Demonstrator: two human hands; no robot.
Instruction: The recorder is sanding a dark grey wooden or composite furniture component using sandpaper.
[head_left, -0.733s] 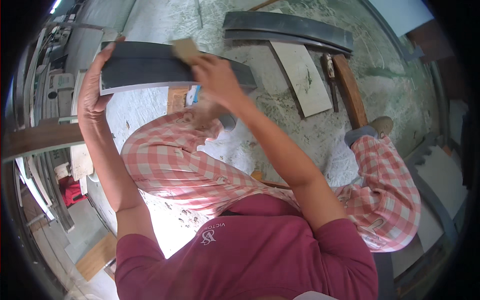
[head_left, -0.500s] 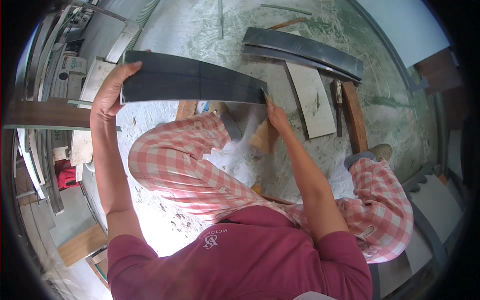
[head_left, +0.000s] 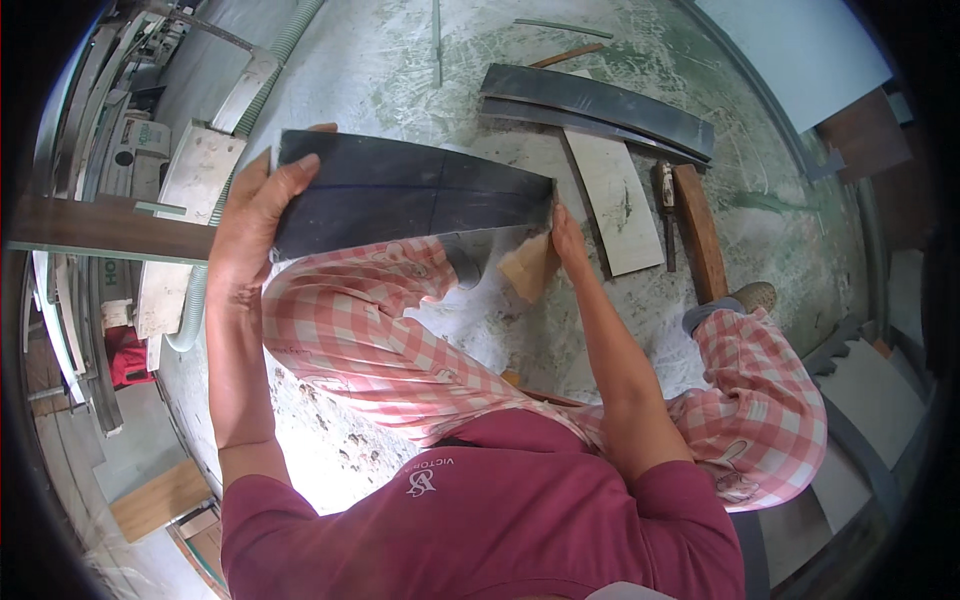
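The left hand (head_left: 255,215) holds the dark board's (head_left: 400,195) left end between thumb and fingers, above the checked trousers (head_left: 370,330). The right hand (head_left: 568,238) touches its right end; whether those fingers grip cannot be told. Rightward, a pale panel (head_left: 617,205) lies on the floor (head_left: 775,250).

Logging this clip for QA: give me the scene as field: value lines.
Left hand grip: on left end of dark panel
Right hand: at the panel's right end
Tan piece: just below right hand; contact unclear
Panel face: two crossing lines
Floor: dark strips, pale board, slim tool, wooden bar
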